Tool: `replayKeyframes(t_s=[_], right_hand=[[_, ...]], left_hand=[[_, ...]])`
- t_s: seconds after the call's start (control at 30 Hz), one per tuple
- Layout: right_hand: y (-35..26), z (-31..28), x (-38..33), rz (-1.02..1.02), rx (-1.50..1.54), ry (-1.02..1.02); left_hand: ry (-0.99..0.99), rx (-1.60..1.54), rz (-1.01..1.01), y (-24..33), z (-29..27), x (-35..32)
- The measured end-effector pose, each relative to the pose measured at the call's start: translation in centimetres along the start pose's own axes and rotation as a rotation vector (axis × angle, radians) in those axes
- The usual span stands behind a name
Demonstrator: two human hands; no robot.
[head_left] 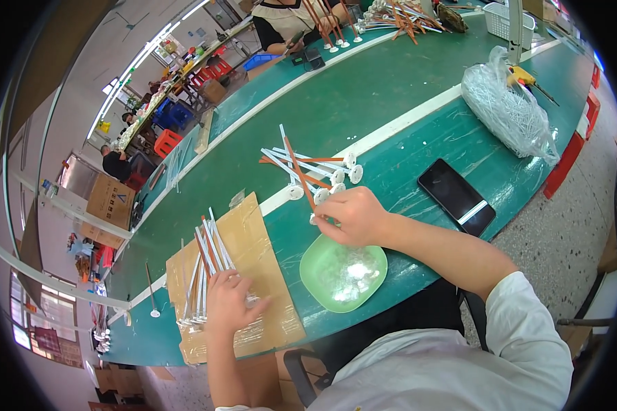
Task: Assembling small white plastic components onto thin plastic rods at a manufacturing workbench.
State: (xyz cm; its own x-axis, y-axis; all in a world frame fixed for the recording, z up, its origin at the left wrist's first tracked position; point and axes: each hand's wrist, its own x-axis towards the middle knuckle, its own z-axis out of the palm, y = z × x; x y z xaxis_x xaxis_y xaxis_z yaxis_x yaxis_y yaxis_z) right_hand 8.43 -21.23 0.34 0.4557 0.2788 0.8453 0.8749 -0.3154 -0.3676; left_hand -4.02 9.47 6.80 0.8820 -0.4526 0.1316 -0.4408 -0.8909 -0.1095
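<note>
My right hand [349, 218] is closed, with thumb and fingertips pinched at the lower end of a brown stick [299, 168]. A small white piece shows at those fingertips. Just below this hand is a light green bowl [309, 266] holding small clear or white bits. Beyond it lies a loose pile of white sticks [310, 159] and brown ones with round white discs on their ends. My left hand [232, 301] rests, fingers apart, over a bundle of white and brown sticks [209, 250] on a cardboard sheet [274, 288]. The bundle's near part is partly hidden by that hand.
A black phone [456, 195] lies right of my right arm. Farther right are a clear plastic bag [504, 106] of white pieces and a yellow glue gun [521, 77]. A single disc-ended stick [151, 291] lies left of the cardboard. Across the green table [391, 89], another person handles brown sticks.
</note>
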Motion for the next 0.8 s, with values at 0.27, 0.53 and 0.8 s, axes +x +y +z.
replayKeyframes(t_s=[0.27,0.53,0.8], right_hand=[[1.5,-0.1,-0.1,0.570,0.328,0.140],[1.0,0.4,0.3,0.470,0.304,0.167],[-0.3,-0.4,0.2,0.281,0.208,-0.008]], left_hand=[[0.260,-0.363,-0.068,4.1,1.2,7.5],[-0.112,-0.318,0.139,5.6,3.0,15.3],[0.194,-0.777,-0.020,6.1,4.0,13.5]])
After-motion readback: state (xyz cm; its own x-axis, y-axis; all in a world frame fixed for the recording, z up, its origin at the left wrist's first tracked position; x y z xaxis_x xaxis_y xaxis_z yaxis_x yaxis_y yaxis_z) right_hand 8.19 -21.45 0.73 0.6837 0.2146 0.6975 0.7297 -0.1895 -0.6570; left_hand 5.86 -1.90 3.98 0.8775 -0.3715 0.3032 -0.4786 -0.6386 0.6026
